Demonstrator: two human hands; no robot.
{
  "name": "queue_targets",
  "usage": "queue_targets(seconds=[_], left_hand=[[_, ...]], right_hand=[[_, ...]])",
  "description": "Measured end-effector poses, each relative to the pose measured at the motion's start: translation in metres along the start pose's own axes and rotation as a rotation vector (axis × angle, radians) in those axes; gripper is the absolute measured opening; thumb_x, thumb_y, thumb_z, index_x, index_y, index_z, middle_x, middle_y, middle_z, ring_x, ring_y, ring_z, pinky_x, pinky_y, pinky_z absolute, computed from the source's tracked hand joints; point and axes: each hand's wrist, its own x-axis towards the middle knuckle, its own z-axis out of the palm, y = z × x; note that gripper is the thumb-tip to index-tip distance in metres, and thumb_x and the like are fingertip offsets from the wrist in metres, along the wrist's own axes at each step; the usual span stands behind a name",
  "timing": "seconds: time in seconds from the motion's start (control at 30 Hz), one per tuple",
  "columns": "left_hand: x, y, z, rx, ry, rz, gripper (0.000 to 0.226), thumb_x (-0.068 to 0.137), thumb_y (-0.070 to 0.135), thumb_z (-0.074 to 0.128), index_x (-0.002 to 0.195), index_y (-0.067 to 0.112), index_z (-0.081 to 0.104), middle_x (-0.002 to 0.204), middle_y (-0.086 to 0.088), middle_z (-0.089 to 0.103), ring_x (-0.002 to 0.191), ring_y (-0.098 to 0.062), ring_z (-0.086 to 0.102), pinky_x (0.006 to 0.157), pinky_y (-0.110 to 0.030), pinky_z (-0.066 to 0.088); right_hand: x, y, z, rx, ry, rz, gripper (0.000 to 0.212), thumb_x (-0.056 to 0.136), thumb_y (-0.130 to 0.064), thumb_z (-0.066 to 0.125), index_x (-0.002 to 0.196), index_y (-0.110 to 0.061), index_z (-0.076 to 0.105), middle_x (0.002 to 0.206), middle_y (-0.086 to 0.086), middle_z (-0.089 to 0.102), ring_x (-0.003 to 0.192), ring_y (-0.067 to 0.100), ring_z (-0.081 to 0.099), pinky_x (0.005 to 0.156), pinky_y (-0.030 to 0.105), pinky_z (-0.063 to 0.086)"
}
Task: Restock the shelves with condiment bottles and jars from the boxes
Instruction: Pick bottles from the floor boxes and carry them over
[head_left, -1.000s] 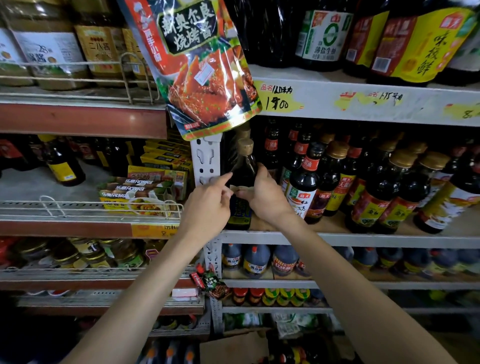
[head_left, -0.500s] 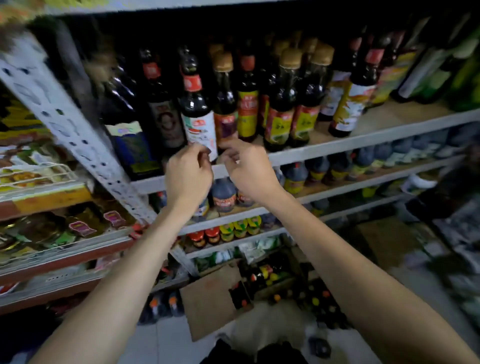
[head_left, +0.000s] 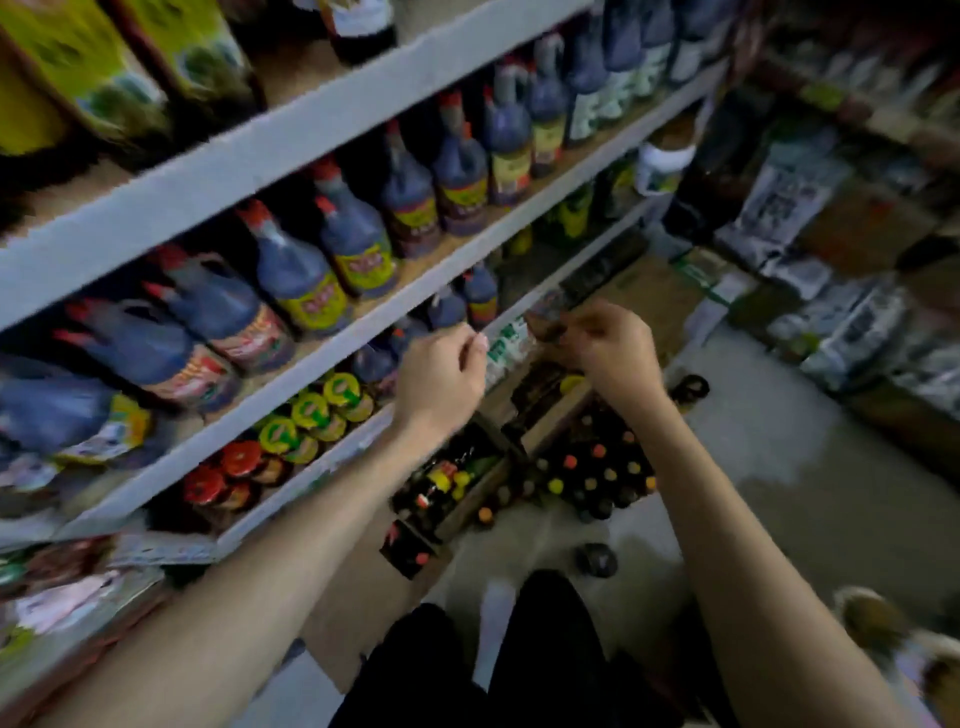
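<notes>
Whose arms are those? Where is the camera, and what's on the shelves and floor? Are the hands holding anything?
Those are a person's own arms. The camera sits on their head and looks down, so you see what they see. The left hand and right hand reach out beside the shelves. Both look empty, fingers loosely curled, though the picture is blurry. The shelves hold dark bottles with red caps, and lower down jars with yellow-green lids. On the floor sit open boxes of more bottles.
</notes>
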Motion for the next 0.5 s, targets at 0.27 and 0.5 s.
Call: queue_targets(seconds=[0.27,0.5], left_hand=[[-0.069,-0.089,0.278,0.007,-0.431,0.047,0.029,0.096,0.028,0.052,0.069,0.015,0.052,0.071,-0.013,0.062,0.076,-0.036,0.061,0.060,-0.040,0.039],[-0.111,-0.201,0.421,0.016,-0.499,0.084,0.020,0.095,0.026,0.054,0.078,0.018,0.062,0.079,-0.011,0.068,0.081,-0.034,0.064,0.068,-0.042,0.051]], right_hand=[[-0.010,0.346,0.057,-0.104,0.131,0.485,0.016,0.088,-0.012,0.054,0.082,-0.017,0.068,0.090,0.012,0.068,0.090,0.036,0.062,0.068,0.033,0.045],[-0.080,0.583,0.193,-0.363,-0.068,0.721,0.024,0.090,-0.023,0.054,0.111,-0.013,0.060,0.114,0.014,0.064,0.098,0.031,0.062,0.083,0.042,0.055]])
